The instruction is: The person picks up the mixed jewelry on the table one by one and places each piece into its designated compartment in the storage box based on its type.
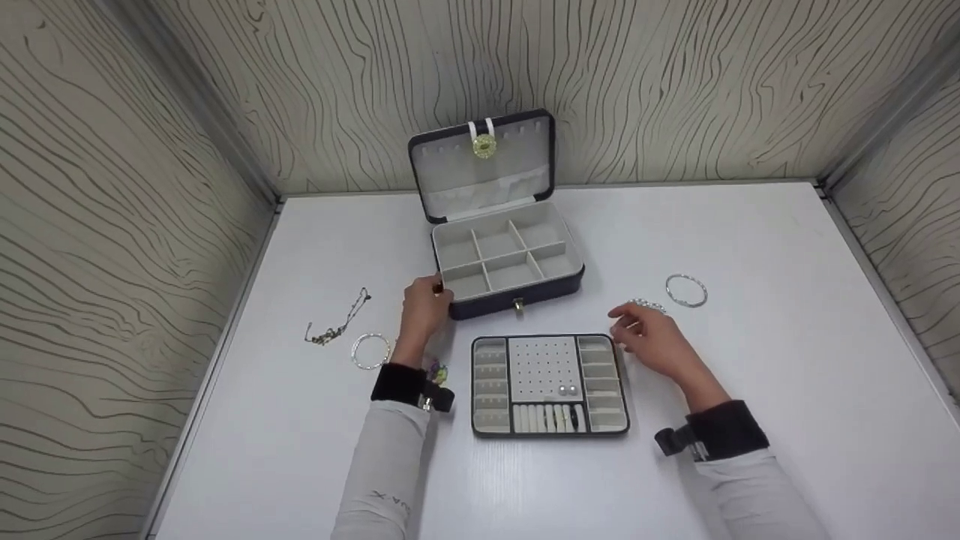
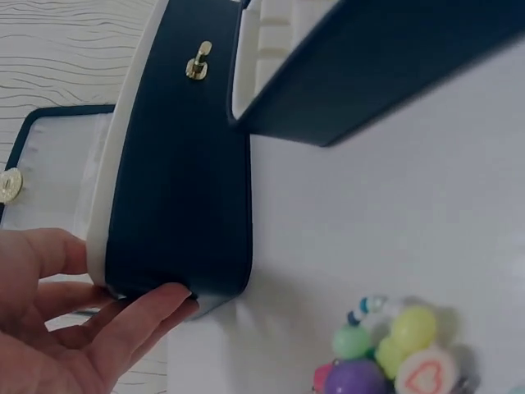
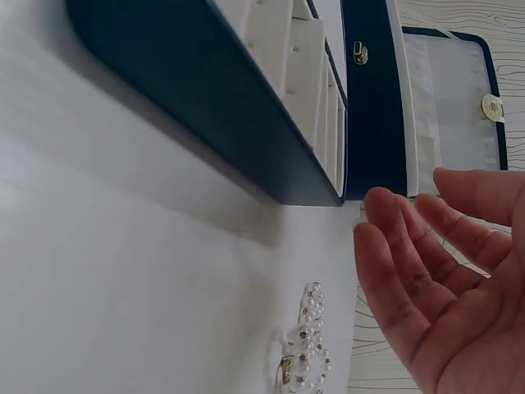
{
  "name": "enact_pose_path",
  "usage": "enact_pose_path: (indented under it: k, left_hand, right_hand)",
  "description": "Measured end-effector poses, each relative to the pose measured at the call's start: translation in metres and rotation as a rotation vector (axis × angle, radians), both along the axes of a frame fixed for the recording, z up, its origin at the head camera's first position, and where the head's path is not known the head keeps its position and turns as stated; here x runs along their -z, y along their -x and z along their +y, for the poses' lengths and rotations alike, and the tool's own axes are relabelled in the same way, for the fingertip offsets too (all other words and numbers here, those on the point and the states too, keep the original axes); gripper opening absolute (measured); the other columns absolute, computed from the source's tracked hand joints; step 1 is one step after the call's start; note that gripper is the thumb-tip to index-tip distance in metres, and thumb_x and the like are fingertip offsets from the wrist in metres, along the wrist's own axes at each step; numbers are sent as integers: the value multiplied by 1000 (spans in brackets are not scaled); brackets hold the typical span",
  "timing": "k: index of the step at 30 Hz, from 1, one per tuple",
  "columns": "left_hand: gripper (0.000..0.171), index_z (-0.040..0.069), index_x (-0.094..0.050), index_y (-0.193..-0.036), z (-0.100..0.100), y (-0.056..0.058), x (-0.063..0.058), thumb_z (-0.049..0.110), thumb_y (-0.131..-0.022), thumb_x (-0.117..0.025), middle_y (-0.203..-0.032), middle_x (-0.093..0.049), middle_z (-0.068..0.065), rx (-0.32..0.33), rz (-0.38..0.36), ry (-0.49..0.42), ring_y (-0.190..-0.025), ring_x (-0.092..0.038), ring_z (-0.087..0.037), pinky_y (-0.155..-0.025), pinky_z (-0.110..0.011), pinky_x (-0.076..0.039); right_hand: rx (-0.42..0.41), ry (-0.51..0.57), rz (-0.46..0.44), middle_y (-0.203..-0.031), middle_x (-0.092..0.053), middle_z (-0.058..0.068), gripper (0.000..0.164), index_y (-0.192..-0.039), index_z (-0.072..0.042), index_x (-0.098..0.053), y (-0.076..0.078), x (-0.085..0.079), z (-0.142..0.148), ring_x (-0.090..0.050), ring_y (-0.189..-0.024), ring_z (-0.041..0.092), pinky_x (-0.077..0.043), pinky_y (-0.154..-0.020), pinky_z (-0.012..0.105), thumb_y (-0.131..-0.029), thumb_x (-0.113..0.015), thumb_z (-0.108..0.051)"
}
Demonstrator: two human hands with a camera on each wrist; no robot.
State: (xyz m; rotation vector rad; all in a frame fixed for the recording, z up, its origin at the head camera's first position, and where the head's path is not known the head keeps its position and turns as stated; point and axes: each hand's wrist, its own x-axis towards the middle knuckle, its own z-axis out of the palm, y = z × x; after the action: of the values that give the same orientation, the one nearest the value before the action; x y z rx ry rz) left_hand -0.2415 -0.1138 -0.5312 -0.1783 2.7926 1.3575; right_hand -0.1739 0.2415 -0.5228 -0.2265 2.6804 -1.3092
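A dark blue jewelry box (image 1: 549, 291) stands with its lid (image 1: 450, 172) raised, showing bare cream compartments. My left hand (image 1: 424, 307) grips the box's front left corner, thumb at the rim and fingers against the side, as the left wrist view shows. In front of the box lies its lift-out tray (image 1: 529, 369), holding two pearl earrings (image 1: 568, 390) and several rings (image 1: 576, 417). Beside the tray's far right corner, my right hand (image 1: 656, 341) hovers with fingers loosely bent, holding nothing. A pearl-beaded piece of jewelry (image 3: 309, 336) lies near it, partly hidden in the head view.
Left of the box are a chain necklace (image 1: 337, 330) and a silver bangle (image 1: 355, 352). A colorful beaded bracelet (image 2: 357, 379) lies by my left wrist. Another bangle (image 1: 703, 292) rests at the right. Wood-patterned panels (image 1: 660, 97) wall in the white table (image 1: 765, 300).
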Motion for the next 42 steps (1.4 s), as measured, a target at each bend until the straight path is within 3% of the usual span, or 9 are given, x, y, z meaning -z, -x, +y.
enact_pose_path:
  k: [8, 14, 20, 28, 34, 38, 42]
  left_hand:
    - [45, -1, -51, -140, 9, 1, 0, 8, -96, -54, -119, -65, -20, 124, -26, 15, -103, -63, -25, -83, -38, -52]
    - [46, -2, -48, -141, 11, 2, 0, 8, -97, -52, -125, -62, -20, 142, -40, 46, -113, -60, -26, -90, -39, -50]
    - [46, -2, -50, -141, 11, 2, 1, 7, -96, -53, -124, -62, -21, 133, -11, 34, -112, -61, -27, -87, -39, -51]
    - [45, 2, -54, -139, 11, -1, 2, 6, -94, -54, -121, -64, -21, 127, 4, 34, -105, -63, -26, -81, -38, -53]
    - [41, 0, -61, -131, 12, -7, -5, 5, -90, -56, -109, -69, -18, 151, -11, 54, -93, -64, -24, -79, -39, -53]
    - [34, 1, -68, -122, 13, -12, -11, 6, -90, -58, -99, -70, -14, 154, -29, 53, -84, -63, -23, -75, -38, -52]
    - [36, 2, -66, -126, 15, -17, -10, 7, -91, -58, -103, -70, -14, 155, -49, 41, -85, -63, -21, -75, -36, -52]
  right_hand:
    - [114, 23, -2, -132, -51, 27, 50, -148, 1, -36, 34, 3, -17, -55, -119, 39, -49, -93, 46, -104, -47, -19]
    - [134, 55, -78, -144, -43, 28, 55, -155, -4, -24, 56, 8, -23, -55, -121, 39, -46, -98, 45, -106, -41, -24]
    - [154, 110, -134, -144, -44, 27, 54, -155, -10, -28, 70, 9, -25, -55, -121, 34, -50, -93, 37, -104, -45, -18]
    - [191, 21, -79, -127, -60, 24, 51, -145, -5, -46, 69, 6, -27, -67, -97, 25, -54, -73, 25, -94, -49, -12]
    - [169, -61, -12, -111, -67, 25, 50, -139, 1, -51, 61, 0, -25, -68, -71, 18, -52, -58, 22, -90, -53, -11]
    - [153, -100, 18, -106, -69, 25, 49, -137, 3, -53, 55, -3, -23, -68, -68, 18, -51, -56, 24, -89, -54, -10]
    - [153, -100, 12, -107, -68, 26, 48, -136, 4, -53, 47, -3, -20, -68, -70, 19, -52, -58, 25, -89, -55, -9]
